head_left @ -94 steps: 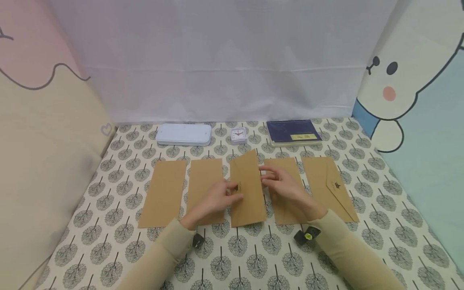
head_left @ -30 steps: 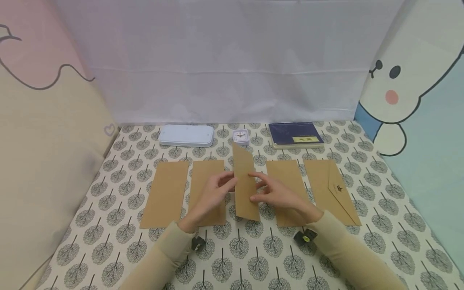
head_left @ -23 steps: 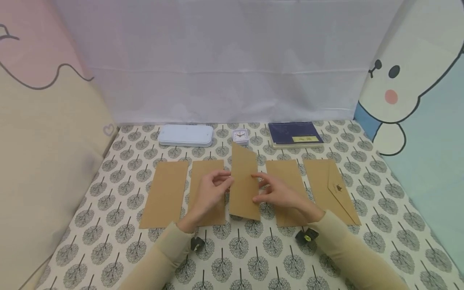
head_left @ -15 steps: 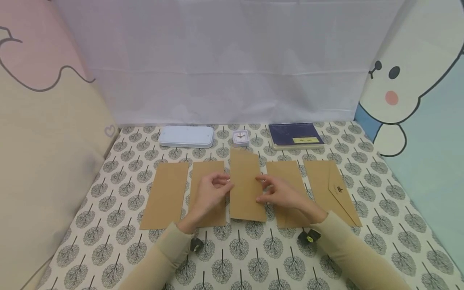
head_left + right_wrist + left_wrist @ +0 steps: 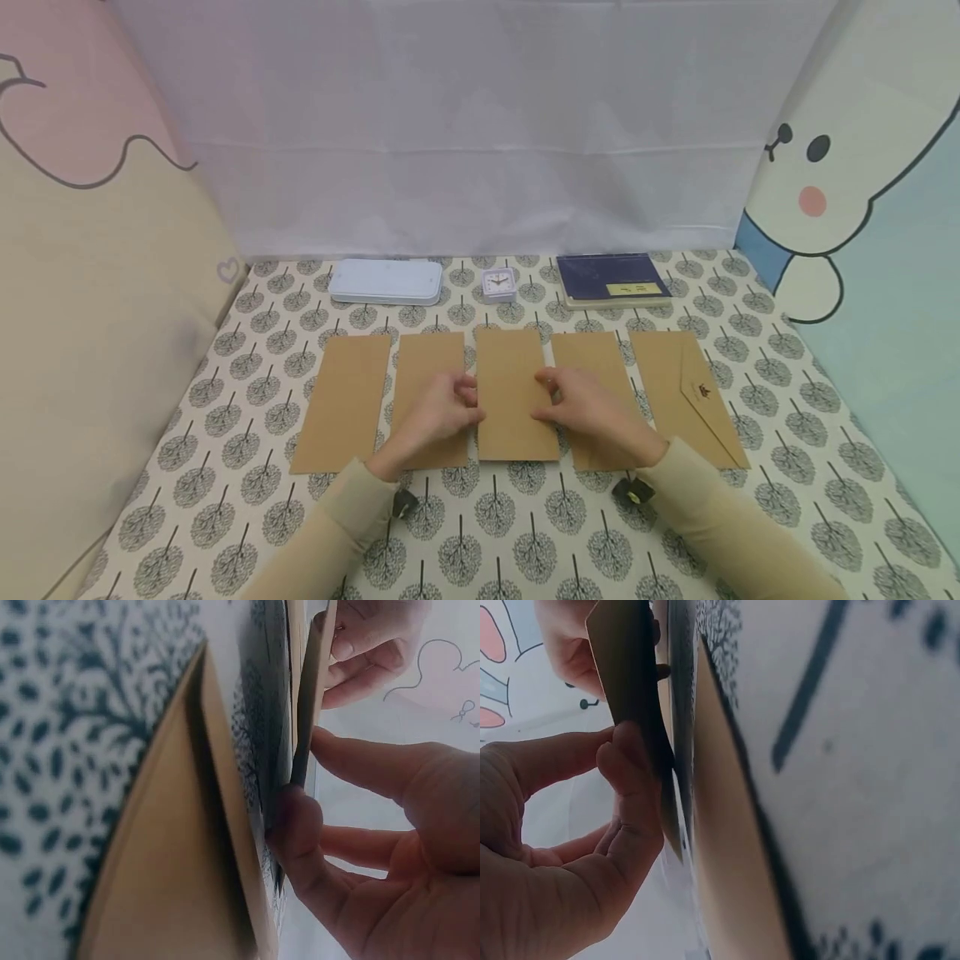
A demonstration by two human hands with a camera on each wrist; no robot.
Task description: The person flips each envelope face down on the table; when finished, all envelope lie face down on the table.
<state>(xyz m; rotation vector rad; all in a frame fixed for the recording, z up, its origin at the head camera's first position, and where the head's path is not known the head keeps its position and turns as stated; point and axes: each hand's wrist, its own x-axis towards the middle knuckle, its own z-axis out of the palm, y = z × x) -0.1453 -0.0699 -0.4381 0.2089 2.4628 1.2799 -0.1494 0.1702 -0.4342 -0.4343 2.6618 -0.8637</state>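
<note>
In the head view a brown paper envelope (image 5: 513, 400) lies plain side up in the middle of a row. My left hand (image 5: 442, 408) pinches its left edge between thumb and fingers. At the right edge, my right hand (image 5: 592, 410) pinches it with the thumb on top and a finger underneath. Both wrist views show the envelope (image 5: 641, 682) edge-on, close over the cloth. Two more plain-faced envelopes (image 5: 341, 404) are to the left. On the right, one envelope (image 5: 600, 358) is partly under my right hand, and the outermost envelope (image 5: 667, 375) shows its flap with a dark crown print.
Along the back of the tree-patterned cloth (image 5: 495, 517) stand a pale blue flat case (image 5: 386, 281), a small lilac clock (image 5: 498, 285) and a dark blue book (image 5: 611, 277) with a yellow label. A white curtain (image 5: 487, 125) closes off the back.
The middle envelope showed its crown print, then was tilted up on its edge and turned over. It has come down to lie nearly flat, plain side up, both hands lowering with it.
</note>
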